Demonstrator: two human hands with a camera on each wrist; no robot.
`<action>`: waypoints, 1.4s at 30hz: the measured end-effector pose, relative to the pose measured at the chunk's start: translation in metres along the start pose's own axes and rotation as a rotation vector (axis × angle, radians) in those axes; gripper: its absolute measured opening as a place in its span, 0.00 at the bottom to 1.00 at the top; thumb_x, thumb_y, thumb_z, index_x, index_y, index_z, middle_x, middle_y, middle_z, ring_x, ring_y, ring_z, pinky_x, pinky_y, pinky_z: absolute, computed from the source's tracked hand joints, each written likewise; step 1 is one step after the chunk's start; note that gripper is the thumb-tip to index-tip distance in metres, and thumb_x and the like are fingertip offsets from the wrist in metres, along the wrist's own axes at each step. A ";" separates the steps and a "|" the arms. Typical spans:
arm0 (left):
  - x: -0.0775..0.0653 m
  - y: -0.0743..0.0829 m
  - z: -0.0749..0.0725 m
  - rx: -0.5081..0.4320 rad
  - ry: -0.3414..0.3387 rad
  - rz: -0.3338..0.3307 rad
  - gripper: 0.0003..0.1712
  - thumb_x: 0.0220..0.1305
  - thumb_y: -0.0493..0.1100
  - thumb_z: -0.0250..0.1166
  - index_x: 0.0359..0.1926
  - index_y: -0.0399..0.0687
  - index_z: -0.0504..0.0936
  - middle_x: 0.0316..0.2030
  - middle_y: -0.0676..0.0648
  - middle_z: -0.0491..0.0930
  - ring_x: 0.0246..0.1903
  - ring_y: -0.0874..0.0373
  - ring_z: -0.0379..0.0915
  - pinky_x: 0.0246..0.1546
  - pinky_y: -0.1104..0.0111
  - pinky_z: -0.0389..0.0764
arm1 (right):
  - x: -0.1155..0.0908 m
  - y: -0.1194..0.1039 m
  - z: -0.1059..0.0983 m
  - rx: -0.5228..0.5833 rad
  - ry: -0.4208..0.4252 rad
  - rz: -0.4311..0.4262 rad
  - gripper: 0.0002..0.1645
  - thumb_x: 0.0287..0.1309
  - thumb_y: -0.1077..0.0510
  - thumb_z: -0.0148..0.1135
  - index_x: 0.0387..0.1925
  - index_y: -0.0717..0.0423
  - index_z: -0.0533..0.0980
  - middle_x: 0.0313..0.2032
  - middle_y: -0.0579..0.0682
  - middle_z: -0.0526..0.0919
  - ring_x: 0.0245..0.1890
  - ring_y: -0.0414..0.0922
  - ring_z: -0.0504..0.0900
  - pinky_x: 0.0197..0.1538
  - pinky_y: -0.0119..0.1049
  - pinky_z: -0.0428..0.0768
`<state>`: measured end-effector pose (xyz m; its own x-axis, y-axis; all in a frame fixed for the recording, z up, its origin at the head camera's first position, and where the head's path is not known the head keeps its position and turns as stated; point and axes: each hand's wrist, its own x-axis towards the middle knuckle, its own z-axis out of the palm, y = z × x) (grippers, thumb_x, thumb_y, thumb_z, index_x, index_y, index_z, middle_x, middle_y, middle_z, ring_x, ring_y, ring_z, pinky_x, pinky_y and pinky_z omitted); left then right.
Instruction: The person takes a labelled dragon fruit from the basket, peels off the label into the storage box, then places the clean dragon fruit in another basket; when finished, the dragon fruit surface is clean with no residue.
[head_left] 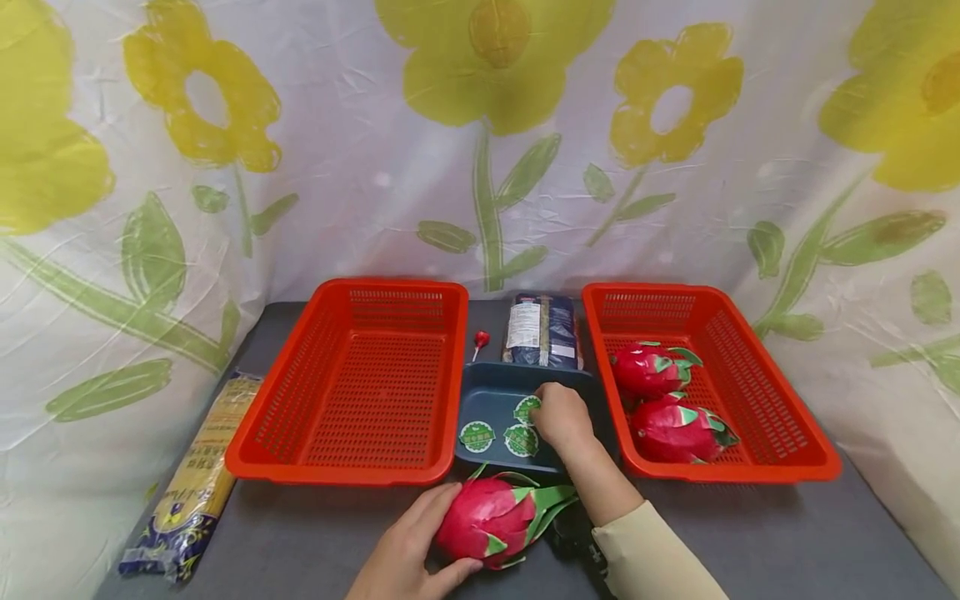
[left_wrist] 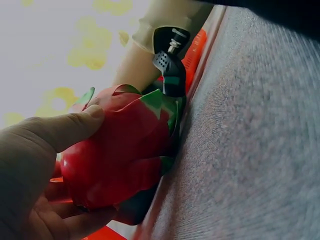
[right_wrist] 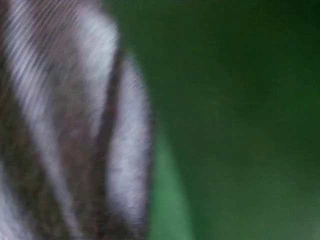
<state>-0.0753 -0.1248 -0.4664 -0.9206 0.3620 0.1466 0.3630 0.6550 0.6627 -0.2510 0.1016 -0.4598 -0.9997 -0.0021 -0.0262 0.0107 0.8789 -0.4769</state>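
A pink dragon fruit (head_left: 483, 518) with green-tipped scales lies at the table's front, its leafy end to the right. My left hand (head_left: 411, 546) holds its left side; in the left wrist view the thumb lies on one face of the dragon fruit (left_wrist: 120, 150) and fingers curl behind it. My right hand (head_left: 561, 414) reaches down into a dark blue tray (head_left: 487, 377) holding several round green-and-white labels (head_left: 477, 437). It is beside the upper label (head_left: 527, 409), partly covering it; the fingertips are hidden. The right wrist view shows only blurred green and grey.
Left of the tray stands a red basket (head_left: 238, 454), and right of it another red basket (head_left: 806, 467) with two dragon fruits (head_left: 678, 429). A lollipop (head_left: 481, 340) and a dark blue package (head_left: 542, 331) lie behind the tray. A noodle packet (head_left: 197, 479) lies far left.
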 end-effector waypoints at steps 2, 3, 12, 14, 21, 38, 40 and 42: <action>0.000 0.002 -0.001 0.000 -0.006 -0.017 0.48 0.54 0.57 0.80 0.71 0.44 0.71 0.62 0.48 0.75 0.58 0.53 0.73 0.48 0.62 0.85 | 0.001 -0.001 0.002 -0.035 0.002 0.013 0.15 0.55 0.58 0.74 0.43 0.60 0.86 0.38 0.58 0.87 0.36 0.54 0.82 0.43 0.52 0.82; 0.000 0.002 -0.001 0.002 -0.009 -0.024 0.48 0.54 0.58 0.79 0.71 0.44 0.71 0.62 0.48 0.75 0.58 0.53 0.73 0.47 0.62 0.85 | 0.002 -0.002 0.003 -0.062 0.003 0.015 0.17 0.55 0.57 0.76 0.44 0.61 0.85 0.38 0.59 0.87 0.36 0.55 0.83 0.42 0.52 0.83; 0.000 0.003 -0.001 -0.011 -0.019 -0.056 0.49 0.53 0.59 0.80 0.70 0.45 0.71 0.62 0.48 0.75 0.58 0.53 0.73 0.47 0.62 0.85 | -0.003 -0.006 0.003 -0.113 0.009 0.073 0.36 0.52 0.49 0.80 0.55 0.68 0.78 0.46 0.64 0.79 0.43 0.59 0.82 0.45 0.55 0.84; 0.000 0.002 -0.001 -0.020 -0.018 -0.060 0.49 0.53 0.59 0.79 0.70 0.44 0.71 0.61 0.47 0.75 0.58 0.52 0.73 0.46 0.61 0.86 | -0.006 -0.006 0.000 -0.076 0.032 0.046 0.32 0.53 0.49 0.78 0.54 0.65 0.80 0.45 0.62 0.80 0.43 0.57 0.82 0.47 0.54 0.84; 0.000 0.000 0.000 -0.032 -0.034 -0.089 0.50 0.54 0.64 0.77 0.71 0.44 0.71 0.62 0.46 0.75 0.59 0.51 0.73 0.47 0.60 0.86 | -0.036 -0.012 -0.033 0.084 0.198 -0.176 0.24 0.56 0.51 0.76 0.51 0.57 0.83 0.44 0.55 0.81 0.41 0.51 0.82 0.46 0.48 0.84; 0.003 0.002 0.001 -0.080 -0.036 -0.104 0.49 0.54 0.64 0.77 0.71 0.49 0.70 0.62 0.50 0.73 0.59 0.53 0.71 0.45 0.64 0.86 | -0.080 0.055 -0.138 0.174 0.520 -0.251 0.23 0.61 0.58 0.72 0.57 0.56 0.80 0.50 0.54 0.80 0.43 0.51 0.79 0.42 0.36 0.82; 0.002 0.002 0.001 -0.085 -0.034 -0.109 0.49 0.53 0.64 0.77 0.71 0.49 0.70 0.62 0.50 0.73 0.59 0.52 0.71 0.44 0.64 0.86 | -0.085 0.069 -0.147 0.185 0.545 -0.227 0.22 0.61 0.59 0.72 0.57 0.57 0.81 0.49 0.54 0.80 0.43 0.49 0.79 0.42 0.27 0.76; 0.002 0.003 0.001 -0.086 -0.032 -0.113 0.50 0.53 0.64 0.78 0.71 0.49 0.70 0.63 0.50 0.73 0.59 0.51 0.71 0.44 0.63 0.86 | -0.089 0.082 -0.155 0.190 0.566 -0.202 0.21 0.62 0.59 0.71 0.56 0.58 0.81 0.48 0.54 0.81 0.43 0.48 0.78 0.42 0.22 0.72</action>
<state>-0.0761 -0.1219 -0.4649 -0.9495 0.3107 0.0448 0.2422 0.6341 0.7343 -0.1647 0.2477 -0.3600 -0.8399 0.1392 0.5246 -0.2274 0.7873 -0.5731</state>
